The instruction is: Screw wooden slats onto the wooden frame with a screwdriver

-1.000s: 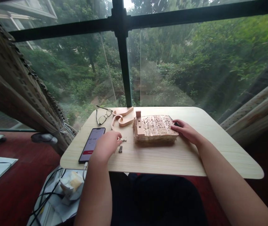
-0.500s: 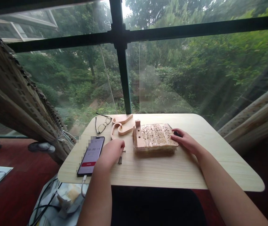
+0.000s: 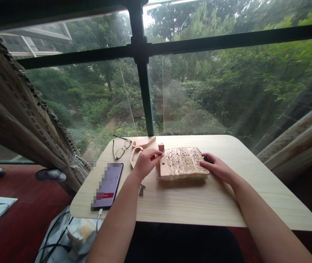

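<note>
A plastic-wrapped block with a speckled top (image 3: 185, 160) lies on the table, and a wooden strip with dark holes (image 3: 166, 170) runs along its left end. My left hand (image 3: 146, 162) is over the strip's upper hole, its fingertips pinched together; what they hold is too small to make out. At the block's right end, my right hand (image 3: 217, 167) has its fingers round a dark object (image 3: 206, 159), mostly hidden. Several metal screws (image 3: 141, 190) lie on the table below my left hand. Curved wooden pieces (image 3: 144, 141) are behind that hand, one of them partly covered.
A phone (image 3: 108, 186) with a cable plugged in lies at the table's left side. Eyeglasses (image 3: 120, 150) rest behind it, near the back left edge. The pale wooden table (image 3: 265, 197) has rounded corners and stands against a window, with curtains on both sides.
My left hand has moved up and right, from beside the screws to the strip's upper hole. My right hand stays at the block's right end. The view has shifted slightly.
</note>
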The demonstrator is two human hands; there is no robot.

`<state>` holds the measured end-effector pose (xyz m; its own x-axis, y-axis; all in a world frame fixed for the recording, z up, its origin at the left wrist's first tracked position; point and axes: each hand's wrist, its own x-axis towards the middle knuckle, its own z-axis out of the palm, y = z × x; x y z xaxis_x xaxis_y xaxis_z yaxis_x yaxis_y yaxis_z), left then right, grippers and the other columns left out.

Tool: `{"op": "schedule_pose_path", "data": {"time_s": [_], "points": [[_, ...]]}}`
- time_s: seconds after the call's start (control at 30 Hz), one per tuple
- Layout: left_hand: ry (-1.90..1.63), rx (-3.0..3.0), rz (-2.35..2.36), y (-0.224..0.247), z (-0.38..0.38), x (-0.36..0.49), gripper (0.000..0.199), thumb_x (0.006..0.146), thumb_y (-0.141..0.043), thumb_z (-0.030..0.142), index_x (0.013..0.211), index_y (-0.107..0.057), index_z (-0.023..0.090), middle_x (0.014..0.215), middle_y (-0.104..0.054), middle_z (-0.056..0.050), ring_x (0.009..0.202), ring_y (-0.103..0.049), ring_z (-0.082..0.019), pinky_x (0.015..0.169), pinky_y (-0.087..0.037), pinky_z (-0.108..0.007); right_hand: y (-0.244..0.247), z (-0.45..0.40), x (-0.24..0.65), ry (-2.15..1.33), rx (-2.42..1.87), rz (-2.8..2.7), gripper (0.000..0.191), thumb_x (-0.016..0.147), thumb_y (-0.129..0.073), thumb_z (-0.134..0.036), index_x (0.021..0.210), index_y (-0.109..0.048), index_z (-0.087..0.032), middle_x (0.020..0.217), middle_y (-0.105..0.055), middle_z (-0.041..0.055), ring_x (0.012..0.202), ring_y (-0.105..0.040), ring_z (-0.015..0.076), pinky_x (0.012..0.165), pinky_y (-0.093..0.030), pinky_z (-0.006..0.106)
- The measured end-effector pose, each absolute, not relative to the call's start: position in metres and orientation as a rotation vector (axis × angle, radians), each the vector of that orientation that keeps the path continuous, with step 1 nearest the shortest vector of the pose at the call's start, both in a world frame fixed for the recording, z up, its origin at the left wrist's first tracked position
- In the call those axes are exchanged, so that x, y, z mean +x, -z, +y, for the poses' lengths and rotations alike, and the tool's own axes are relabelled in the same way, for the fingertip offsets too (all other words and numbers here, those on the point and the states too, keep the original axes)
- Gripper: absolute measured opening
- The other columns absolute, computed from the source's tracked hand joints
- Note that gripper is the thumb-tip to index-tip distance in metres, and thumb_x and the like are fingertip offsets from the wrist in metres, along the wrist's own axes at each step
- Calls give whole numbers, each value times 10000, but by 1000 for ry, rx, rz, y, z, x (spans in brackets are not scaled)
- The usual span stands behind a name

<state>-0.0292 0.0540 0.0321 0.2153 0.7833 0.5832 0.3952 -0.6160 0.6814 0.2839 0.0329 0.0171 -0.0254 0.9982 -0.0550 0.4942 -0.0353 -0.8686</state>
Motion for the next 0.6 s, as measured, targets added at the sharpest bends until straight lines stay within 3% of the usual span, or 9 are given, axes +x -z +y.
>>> {"op": "schedule_pose_path", "data": {"time_s": [0.23,0.37,0.47,0.53,0.6], "points": [[-1515,2011,1146,-9,65,-25,92,778,-670,211,827,-732,165,781,-735,-53,577,-586,-114,551,-485,-233,-19,31,282,-985,-1621,-1592,589,699,-650,-580,1125,-608,-176,1130,-648,117,1065,-576,295,922,-437,375],[-1531,1974,1142,-3,71,-23,99,785,-669,221,843,-730,169,789,-734,-50,595,-599,-121,547,-488,-236,-25,30,282,-1048,-1638,-1441,635,682,-675,-546,1186,-610,-166,1023,-636,101,859,-591,220,695,-475,318],[-1544,1955,1102,0,73,-23,107,802,-651,216,863,-727,173,821,-734,-55,659,-625,-135,576,-500,-241,-47,27,282,-1061,-1511,-1203,625,648,-687,-371,1223,-576,-152,879,-562,45,632,-488,120,540,-408,277],[-1545,1950,1067,1,73,-22,111,806,-648,210,877,-727,177,850,-734,-60,708,-640,-145,610,-512,-248,-71,24,278,-1052,-1315,-1159,660,561,-677,-199,1212,-566,-194,936,-546,29,642,-485,103,562,-419,274],[-1545,1941,1045,1,74,-21,116,807,-647,206,887,-727,179,869,-735,-64,723,-643,-148,626,-518,-254,-99,21,266,-1166,-1094,-1265,655,552,-670,-147,1192,-574,-246,1010,-577,36,741,-538,130,626,-453,290]]}}
